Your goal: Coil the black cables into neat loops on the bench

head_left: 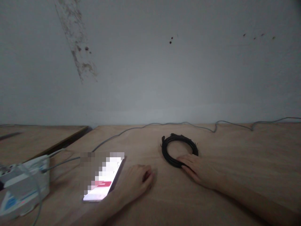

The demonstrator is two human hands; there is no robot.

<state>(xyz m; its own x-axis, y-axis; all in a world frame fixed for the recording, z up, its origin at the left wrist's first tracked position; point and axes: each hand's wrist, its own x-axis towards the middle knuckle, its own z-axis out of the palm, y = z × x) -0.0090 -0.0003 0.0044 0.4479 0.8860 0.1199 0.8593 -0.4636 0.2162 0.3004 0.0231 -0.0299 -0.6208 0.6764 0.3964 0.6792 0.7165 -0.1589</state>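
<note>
A coil of black cable lies on the wooden table, right of the middle. My right hand is at the coil's lower right edge, its fingers over the cable and the thumb just below it. My left hand rests on the table to the left of the coil, fingers curled inward with nothing seen in them. Beside that hand, on its left, lies a phone with a lit screen, partly blurred out. The left forearm passes close to the phone's lower right edge.
White power strips and plugs with cables sit at the left edge. A thin grey cable runs from them along the back of the table by the wall. A dark gap separates this table from another surface at the left.
</note>
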